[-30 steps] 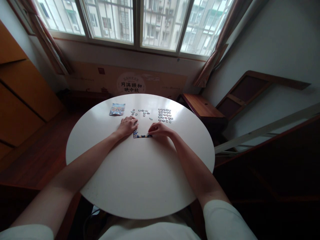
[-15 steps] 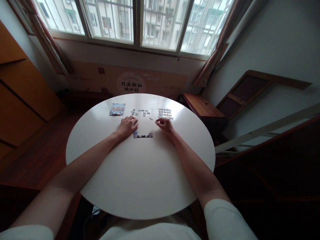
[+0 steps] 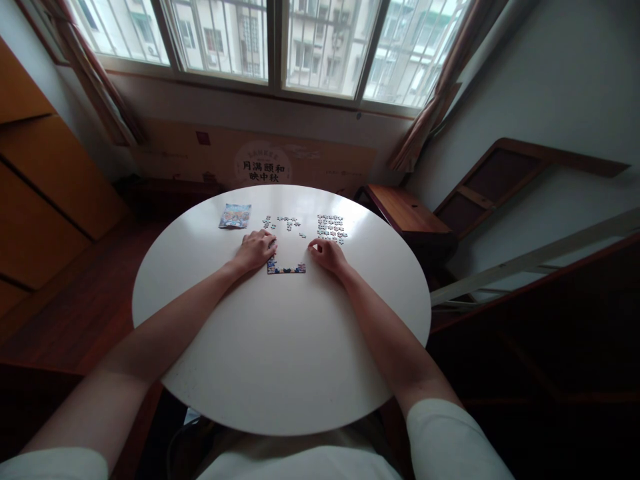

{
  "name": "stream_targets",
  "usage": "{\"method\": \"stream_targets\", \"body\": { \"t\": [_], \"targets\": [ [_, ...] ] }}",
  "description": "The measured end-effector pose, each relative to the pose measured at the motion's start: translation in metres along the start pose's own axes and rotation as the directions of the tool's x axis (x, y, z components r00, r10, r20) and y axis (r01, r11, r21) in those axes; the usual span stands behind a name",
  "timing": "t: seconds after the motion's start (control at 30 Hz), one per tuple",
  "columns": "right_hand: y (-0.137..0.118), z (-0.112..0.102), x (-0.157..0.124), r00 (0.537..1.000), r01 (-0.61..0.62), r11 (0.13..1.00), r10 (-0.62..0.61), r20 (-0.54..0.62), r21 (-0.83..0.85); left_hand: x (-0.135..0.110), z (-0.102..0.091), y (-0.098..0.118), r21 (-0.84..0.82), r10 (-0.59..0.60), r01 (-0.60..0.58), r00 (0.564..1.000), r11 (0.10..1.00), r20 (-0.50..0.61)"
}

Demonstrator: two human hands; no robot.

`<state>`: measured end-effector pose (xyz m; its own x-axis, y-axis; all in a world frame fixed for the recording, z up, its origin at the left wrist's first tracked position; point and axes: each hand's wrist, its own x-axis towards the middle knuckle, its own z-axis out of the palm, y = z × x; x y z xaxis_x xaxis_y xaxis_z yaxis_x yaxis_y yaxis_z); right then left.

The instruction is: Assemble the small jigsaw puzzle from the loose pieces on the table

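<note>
A partly joined jigsaw puzzle [image 3: 287,271] lies on the white round table [image 3: 280,347], its bottom row and part of the left side showing. My left hand [image 3: 256,249] rests over the upper left side of it, fingers lying on the edge and covering some pieces. To the right of the puzzle, my right hand [image 3: 329,254] is just above the table with thumb and forefinger pinched. Whatever is between those fingertips is too small to make out. One loose puzzle piece [image 3: 303,235] lies between the hands, a little farther off.
Loose pieces [image 3: 289,223] are scattered beyond my hands. Several more pieces stand in rows [image 3: 330,225] behind my right hand. A printed picture sheet [image 3: 235,216] lies at the far left of the table. A wooden stool or small table [image 3: 407,210] stands beyond the right edge.
My right hand has moved slightly left and nearer, toward the puzzle's right side. The left hand stays in place over the left edge.
</note>
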<state>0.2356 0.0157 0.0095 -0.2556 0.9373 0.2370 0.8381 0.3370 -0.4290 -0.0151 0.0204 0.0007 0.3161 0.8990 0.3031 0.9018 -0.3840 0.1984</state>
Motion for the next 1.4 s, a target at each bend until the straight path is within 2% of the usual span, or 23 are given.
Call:
{"method": "stream_targets", "body": {
  "t": [0.67, 0.9, 1.4],
  "targets": [
    [0.0001, 0.0007, 0.0001, 1.000, 0.000, 1.000, 0.000, -0.009, -0.016, -0.0012, -0.0052, 0.0006, -0.032, -0.009, 0.008, 1.000, 0.999, -0.028],
    [0.0005, 0.0018, 0.0009, 1.000, -0.008, 0.999, 0.008, -0.010, -0.037, -0.0004, 0.0001, -0.0022, -0.009, -0.010, 0.010, 0.999, 1.000, -0.053],
    [-0.0022, 0.0019, 0.0001, 1.000, -0.030, 0.997, 0.029, -0.007, -0.073, -0.0006, 0.0012, -0.0011, -0.035, -0.006, 0.006, 1.000, 0.999, -0.002]
  ]
}}
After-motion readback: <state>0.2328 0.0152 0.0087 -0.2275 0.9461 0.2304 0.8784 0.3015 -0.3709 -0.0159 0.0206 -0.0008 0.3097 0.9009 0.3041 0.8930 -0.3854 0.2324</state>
